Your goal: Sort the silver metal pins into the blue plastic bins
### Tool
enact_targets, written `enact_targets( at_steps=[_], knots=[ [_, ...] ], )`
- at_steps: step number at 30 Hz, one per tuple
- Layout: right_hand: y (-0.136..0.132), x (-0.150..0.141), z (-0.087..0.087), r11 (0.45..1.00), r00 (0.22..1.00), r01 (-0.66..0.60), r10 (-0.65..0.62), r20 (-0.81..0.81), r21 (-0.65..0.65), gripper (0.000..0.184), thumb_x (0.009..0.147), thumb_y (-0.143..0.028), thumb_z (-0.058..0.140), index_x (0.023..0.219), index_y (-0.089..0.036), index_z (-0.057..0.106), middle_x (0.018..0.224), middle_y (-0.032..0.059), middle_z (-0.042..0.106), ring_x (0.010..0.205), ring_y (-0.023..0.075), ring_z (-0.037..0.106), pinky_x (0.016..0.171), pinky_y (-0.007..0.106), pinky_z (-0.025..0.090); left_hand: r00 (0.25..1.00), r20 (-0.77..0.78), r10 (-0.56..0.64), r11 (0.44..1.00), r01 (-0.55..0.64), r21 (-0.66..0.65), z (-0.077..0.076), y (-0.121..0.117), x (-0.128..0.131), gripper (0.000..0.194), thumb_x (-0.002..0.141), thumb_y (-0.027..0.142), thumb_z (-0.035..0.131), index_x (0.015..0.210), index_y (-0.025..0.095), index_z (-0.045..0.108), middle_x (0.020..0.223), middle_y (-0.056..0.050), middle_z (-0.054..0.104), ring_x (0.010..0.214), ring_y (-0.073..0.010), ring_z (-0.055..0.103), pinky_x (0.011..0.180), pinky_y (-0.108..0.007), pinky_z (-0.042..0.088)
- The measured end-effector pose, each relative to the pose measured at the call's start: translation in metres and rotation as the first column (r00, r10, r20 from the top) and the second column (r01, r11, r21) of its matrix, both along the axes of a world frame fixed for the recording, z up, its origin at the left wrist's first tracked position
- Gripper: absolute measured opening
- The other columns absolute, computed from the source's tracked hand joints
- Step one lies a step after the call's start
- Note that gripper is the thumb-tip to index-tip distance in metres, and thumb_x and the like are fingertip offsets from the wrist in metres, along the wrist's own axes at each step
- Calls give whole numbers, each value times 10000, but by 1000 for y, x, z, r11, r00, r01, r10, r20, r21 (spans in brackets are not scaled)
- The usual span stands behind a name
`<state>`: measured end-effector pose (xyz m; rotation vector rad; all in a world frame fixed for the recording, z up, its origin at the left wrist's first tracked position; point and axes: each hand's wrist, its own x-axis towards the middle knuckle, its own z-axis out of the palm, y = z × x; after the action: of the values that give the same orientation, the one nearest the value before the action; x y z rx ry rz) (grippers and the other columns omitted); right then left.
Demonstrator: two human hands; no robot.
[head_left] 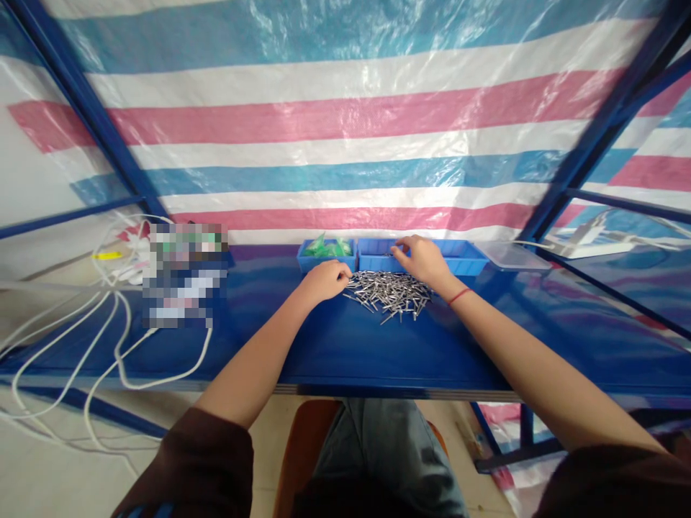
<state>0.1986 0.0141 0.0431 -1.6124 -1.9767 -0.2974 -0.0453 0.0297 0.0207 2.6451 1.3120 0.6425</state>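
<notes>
A loose pile of small, thin silver metal pins (pixel 393 291) lies on the blue tabletop, several of them scattered at its front edge. At the pile's left side is my left hand (pixel 325 281), its fingers curled in and pressed together; whatever they hold, if anything, is too small to make out. My right hand (pixel 425 260) hovers over the long blue bin (pixel 461 265) behind the pile, thumb and fingers bent but apart, with nothing visible between them. A few metal pieces show inside that bin, beside the fingertips; the hand hides part of it.
Left of the long bin stands a smaller blue bin (pixel 303 260) with green plastic bags (pixel 327 248). A clear plastic lid (pixel 515 255) lies to the right. White cables (pixel 127 360) trail over the table (pixel 345 352) at left; a power strip (pixel 591 237) sits far right. Blue posts flank a striped sheet.
</notes>
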Motion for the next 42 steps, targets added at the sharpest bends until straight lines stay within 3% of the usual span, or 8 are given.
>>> enact_targets(
  at_steps=[5,14,21,25,28,32,36,42],
  knots=[
    [-23,-2,-6,991,991,-134,133,-24,-27,257,869,-273,512,976,-133,699,883,91,697,786,208,620,737,304,435,996,-63,-64,996,60,-63,1,5,-9,196,783,222,551,854,192,731,862,-32,723,775,-172,631,702,-244,444],
    [-45,-19,1,931,932,-360,356,-63,-54,209,868,-253,509,857,-158,695,811,58,689,718,169,592,692,284,418,996,-34,-77,990,72,-123,0,0,-2,212,767,230,602,928,192,735,895,-33,741,738,-165,645,677,-246,436],
    [-45,-24,-6,921,926,-376,374,-44,-102,217,869,-232,501,819,-158,699,792,56,694,718,172,594,691,285,411,998,-18,-63,997,62,-52,2,-4,0,194,787,208,561,877,209,733,886,-29,739,778,-183,650,686,-259,439],
    [-41,-26,-12,922,928,-372,366,-72,-109,179,841,-203,532,810,-158,703,789,59,696,703,165,588,684,281,416,992,111,-62,998,65,-25,4,-6,3,168,788,191,558,851,191,714,878,-35,723,744,-167,633,702,-266,448],
    [-40,-31,-16,940,928,-331,309,-208,-80,144,812,-234,586,833,-161,708,775,51,692,684,160,579,673,282,423,941,331,-76,995,94,-40,4,-8,11,151,806,232,572,880,177,691,915,-44,709,782,-160,630,767,-280,468],
    [-40,-39,-20,944,801,-329,275,-532,-7,259,821,-385,590,828,-156,710,757,49,692,657,155,572,645,287,431,798,602,-34,978,151,-146,1,-14,25,184,808,285,602,931,163,663,940,-54,700,843,-161,636,826,-301,482],
    [-40,-42,-19,929,633,-363,302,-713,71,331,784,-453,620,832,-138,709,788,65,700,689,160,585,685,306,458,721,692,-11,957,208,-202,-4,-20,36,177,797,272,626,916,143,648,920,-64,696,859,-166,637,829,-306,486],
    [-40,-41,-17,942,625,-321,290,-725,101,317,770,-450,632,792,-139,692,759,57,688,671,152,573,680,308,468,703,711,-18,944,246,-220,-8,-23,42,181,795,265,643,928,142,640,959,-68,694,899,-162,636,847,-298,485]
  ],
)
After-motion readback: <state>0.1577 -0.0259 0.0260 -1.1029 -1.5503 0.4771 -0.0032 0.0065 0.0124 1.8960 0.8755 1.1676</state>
